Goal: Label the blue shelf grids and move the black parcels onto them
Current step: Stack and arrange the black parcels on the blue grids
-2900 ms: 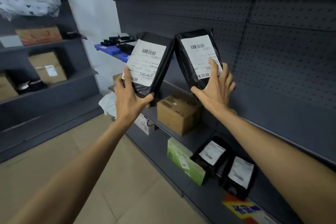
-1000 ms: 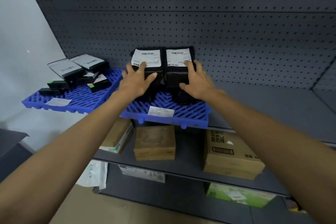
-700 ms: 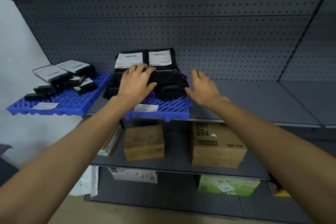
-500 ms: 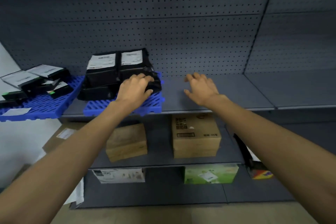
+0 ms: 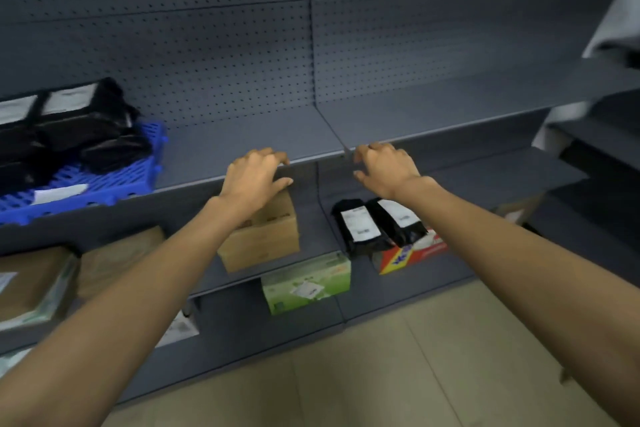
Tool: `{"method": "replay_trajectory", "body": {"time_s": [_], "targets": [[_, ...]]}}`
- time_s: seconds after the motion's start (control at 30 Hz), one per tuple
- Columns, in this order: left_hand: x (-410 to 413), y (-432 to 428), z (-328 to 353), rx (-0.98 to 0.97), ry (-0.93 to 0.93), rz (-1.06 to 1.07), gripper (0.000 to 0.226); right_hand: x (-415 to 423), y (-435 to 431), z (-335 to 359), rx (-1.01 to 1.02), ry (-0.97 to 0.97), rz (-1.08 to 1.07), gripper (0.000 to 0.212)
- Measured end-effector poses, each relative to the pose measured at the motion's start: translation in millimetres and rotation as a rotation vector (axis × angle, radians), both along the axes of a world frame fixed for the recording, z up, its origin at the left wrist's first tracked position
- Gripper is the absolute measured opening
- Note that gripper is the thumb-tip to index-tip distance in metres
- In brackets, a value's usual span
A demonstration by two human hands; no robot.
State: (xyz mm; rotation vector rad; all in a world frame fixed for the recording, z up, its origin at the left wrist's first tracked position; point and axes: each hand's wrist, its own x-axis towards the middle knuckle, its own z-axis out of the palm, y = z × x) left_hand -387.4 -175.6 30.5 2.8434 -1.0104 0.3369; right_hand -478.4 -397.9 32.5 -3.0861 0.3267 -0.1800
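A blue shelf grid [image 5: 114, 180] lies at the left of the grey middle shelf, with a white label [image 5: 59, 193] on its front part. Several black parcels [image 5: 86, 125] with white shipping labels are stacked on it. Two more black parcels [image 5: 377, 224] lean side by side on the lowest shelf, partly on a red box [image 5: 412, 253]. My left hand [image 5: 256, 177] and my right hand [image 5: 384, 166] hover in front of the middle shelf's edge, fingers loosely curled, both holding nothing.
The grey shelf unit [image 5: 263, 142] has a pegboard back. A brown carton [image 5: 263, 239] sits under my left hand, more cartons [image 5: 34, 284] at the lower left, a green box [image 5: 304, 284] on the bottom shelf. Beige floor tiles [image 5: 381, 374] lie below.
Both hands let go of the two parcels left on the blue grid and drew back to the right. My view swung right and down; the lower parcels came into sight.
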Motion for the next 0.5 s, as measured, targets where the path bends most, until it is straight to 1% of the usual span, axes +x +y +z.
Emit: {"method": "replay_trajectory", "body": {"time_s": [0.17, 0.27, 0.4, 0.5], "targets": [[-44, -67, -34, 0.017, 0.075, -0.064, 0.035, -62, -64, -33, 0.036, 0.064, -0.088, 0.036], [-57, -98, -59, 0.034, 0.116, -0.102, 0.033, -86, -91, -56, 0.062, 0.102, -0.131, 0.036], [-60, -133, -97, 0.048, 0.178, -0.147, 0.031, -99, -121, -96, 0.112, 0.16, -0.174, 0.039], [-51, -156, -135, 0.051, 0.259, -0.167, 0.029, -97, -139, -134, 0.149, 0.221, -0.197, 0.04]]}}
